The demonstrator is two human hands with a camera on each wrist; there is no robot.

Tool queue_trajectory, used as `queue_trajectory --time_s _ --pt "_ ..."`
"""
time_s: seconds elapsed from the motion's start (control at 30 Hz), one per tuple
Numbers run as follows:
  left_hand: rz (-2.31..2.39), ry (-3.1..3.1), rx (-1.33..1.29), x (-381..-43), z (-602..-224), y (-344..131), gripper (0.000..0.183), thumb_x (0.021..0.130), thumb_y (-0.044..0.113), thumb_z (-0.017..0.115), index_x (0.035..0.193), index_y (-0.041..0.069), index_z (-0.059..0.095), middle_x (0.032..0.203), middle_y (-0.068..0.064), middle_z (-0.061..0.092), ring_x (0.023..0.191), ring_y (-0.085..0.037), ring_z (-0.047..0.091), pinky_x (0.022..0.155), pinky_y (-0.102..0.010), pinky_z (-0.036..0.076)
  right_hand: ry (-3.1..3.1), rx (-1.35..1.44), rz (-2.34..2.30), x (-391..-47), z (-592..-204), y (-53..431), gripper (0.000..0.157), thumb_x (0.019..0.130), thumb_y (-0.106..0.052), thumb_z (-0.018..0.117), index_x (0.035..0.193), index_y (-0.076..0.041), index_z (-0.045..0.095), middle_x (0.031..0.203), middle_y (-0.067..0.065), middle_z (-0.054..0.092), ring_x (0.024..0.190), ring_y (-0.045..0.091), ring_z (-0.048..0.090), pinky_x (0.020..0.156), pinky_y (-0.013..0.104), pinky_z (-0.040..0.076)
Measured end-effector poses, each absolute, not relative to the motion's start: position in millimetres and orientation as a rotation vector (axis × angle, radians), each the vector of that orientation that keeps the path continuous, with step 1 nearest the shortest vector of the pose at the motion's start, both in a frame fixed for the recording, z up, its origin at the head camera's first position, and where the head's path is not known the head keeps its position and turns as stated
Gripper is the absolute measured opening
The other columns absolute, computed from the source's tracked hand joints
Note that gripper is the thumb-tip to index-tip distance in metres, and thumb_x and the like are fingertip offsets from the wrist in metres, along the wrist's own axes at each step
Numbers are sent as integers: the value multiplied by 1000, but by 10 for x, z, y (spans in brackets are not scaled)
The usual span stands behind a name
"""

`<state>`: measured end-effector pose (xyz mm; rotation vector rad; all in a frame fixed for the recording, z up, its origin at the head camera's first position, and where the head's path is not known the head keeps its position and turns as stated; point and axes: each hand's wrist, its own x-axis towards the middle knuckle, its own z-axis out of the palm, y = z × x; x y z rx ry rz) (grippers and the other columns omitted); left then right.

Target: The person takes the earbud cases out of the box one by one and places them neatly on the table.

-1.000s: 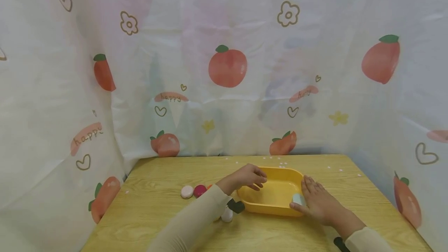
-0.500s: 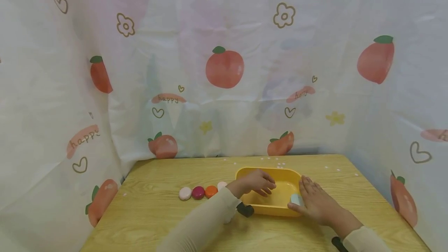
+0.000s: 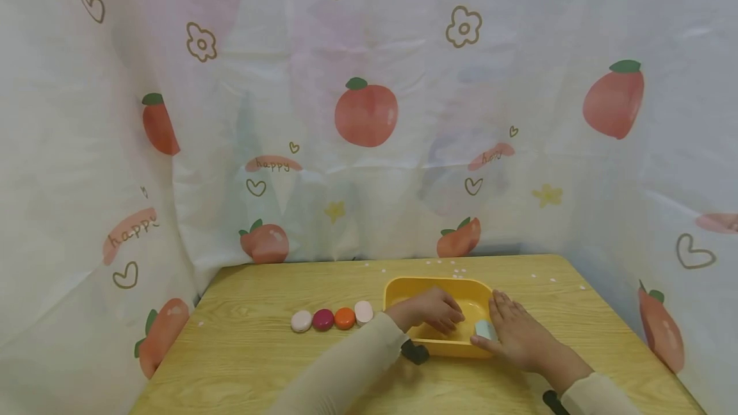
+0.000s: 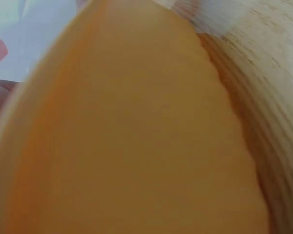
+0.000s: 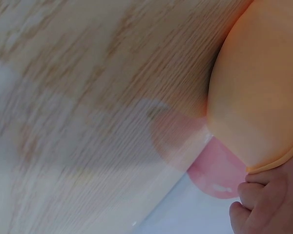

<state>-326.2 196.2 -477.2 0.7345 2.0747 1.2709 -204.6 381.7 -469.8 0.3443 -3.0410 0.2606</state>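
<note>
A yellow rectangular tray (image 3: 438, 282) with rounded corners stands on the wooden table. My left hand (image 3: 435, 309) reaches over its left rim, fingers loosely bent downward inside; nothing shows in them, though their undersides are hidden. My right hand (image 3: 521, 337) rests along the tray's right rim with straight fingers, thumb near the front right corner. Beside that thumb, at the tray's right end, sits a pale blue-green block (image 3: 484, 330), partly covered. The tray's outer wall (image 4: 151, 122) fills most of the left wrist view. In the right wrist view, bent knuckles (image 5: 263, 200) show beside the rim.
Left of the tray lies a row of glossy rounded pieces: pale pink (image 3: 301, 321), magenta (image 3: 323, 319), orange (image 3: 344, 318) and a pale oval one (image 3: 364, 312). Small white flecks (image 3: 458, 272) dot the table's back (image 3: 259, 287). A fruit-print curtain (image 3: 369, 197) surrounds it.
My left hand has moved right and lower into the tray, towards the block. Its sleeve now uncovers the orange and pale oval pieces and hides a white piece in front. My right hand stays put.
</note>
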Motion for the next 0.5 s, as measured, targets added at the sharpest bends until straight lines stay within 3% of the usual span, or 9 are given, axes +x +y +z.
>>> queue_trajectory --time_s 0.23,0.5 --pt "1155 2072 793 -3245 -4886 2076 11 89 8 69 93 -3 72 75 -6 68 65 -15 66 61 -27 57 -3040 348 266 -2044 -4695 3807 93 96 -60 46 141 19 30 150 36 20 139 51 17 109 65 15" --pt "979 2142 923 -3177 -4901 2185 16 92 18 68 88 4 75 73 3 68 61 -9 58 58 -20 51 -3037 347 275 -2032 -4699 3805 96 95 -63 45 141 19 30 151 36 19 139 50 16 109 65 15"
